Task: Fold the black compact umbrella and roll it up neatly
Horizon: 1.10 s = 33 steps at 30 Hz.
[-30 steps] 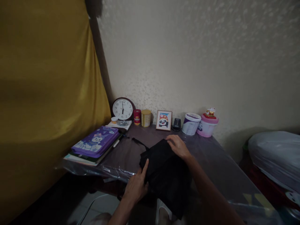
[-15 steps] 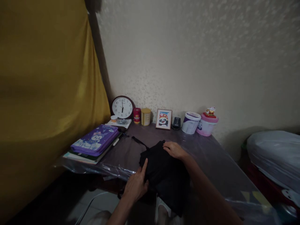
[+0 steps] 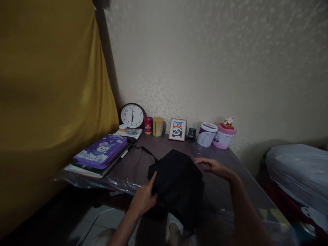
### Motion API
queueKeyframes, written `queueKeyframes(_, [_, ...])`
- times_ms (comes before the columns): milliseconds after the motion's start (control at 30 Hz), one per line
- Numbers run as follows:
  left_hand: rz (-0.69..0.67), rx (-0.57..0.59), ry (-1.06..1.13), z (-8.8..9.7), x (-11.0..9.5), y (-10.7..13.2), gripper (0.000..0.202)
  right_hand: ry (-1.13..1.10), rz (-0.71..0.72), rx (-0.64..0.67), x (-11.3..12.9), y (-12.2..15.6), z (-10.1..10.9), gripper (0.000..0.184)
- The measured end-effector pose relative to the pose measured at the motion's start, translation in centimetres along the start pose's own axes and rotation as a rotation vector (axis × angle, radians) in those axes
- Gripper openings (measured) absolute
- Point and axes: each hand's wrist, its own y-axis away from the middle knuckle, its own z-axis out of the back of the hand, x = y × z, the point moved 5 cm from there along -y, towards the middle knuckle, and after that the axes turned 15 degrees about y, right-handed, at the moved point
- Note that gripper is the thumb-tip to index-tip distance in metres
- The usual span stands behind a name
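A black bag (image 3: 176, 181) lies near the front edge of a dark table (image 3: 143, 160) covered in clear plastic, its strap trailing to the upper left. My left hand (image 3: 142, 199) grips the bag's near left edge, index finger pointing up along it. Off the bag's right side hovers my right hand (image 3: 211, 166), fingers stretched out and holding nothing, just above the tabletop.
A purple cartoon case (image 3: 101, 155) lies on books at the left. Along the wall stand a clock (image 3: 132, 115), a red tin (image 3: 148, 125), a gold tin (image 3: 158, 126), a panda picture frame (image 3: 177, 129), a white tub (image 3: 206, 134) and a pink container (image 3: 224, 136). A yellow curtain (image 3: 48, 95) hangs left.
My right hand has lifted off the top of the bag and moved to its right side. The left hand stays on the bag's near edge.
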Motion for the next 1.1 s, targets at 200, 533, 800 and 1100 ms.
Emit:
queueKeyframes(200, [0.001,0.026,0.025,-0.1,0.1,-0.1,0.083,0.04,0.052,0.124,0.8,0.2,-1.0,0.046])
queueKeyframes(533, [-0.017,0.006,0.097,0.1,0.1,-0.1,0.081,0.062,0.031,0.198,1.5,0.3,-1.3,0.044])
queueKeyframes(800, [0.031,0.021,0.092,0.4,-0.1,0.0,0.08,0.137,0.102,0.05,2.0,-0.7,-0.9,0.026])
queueKeyframes(1100, [-0.008,0.004,0.078,0.1,0.2,0.1,0.082,-0.062,0.14,-0.265,4.1,-2.7,-1.0,0.025])
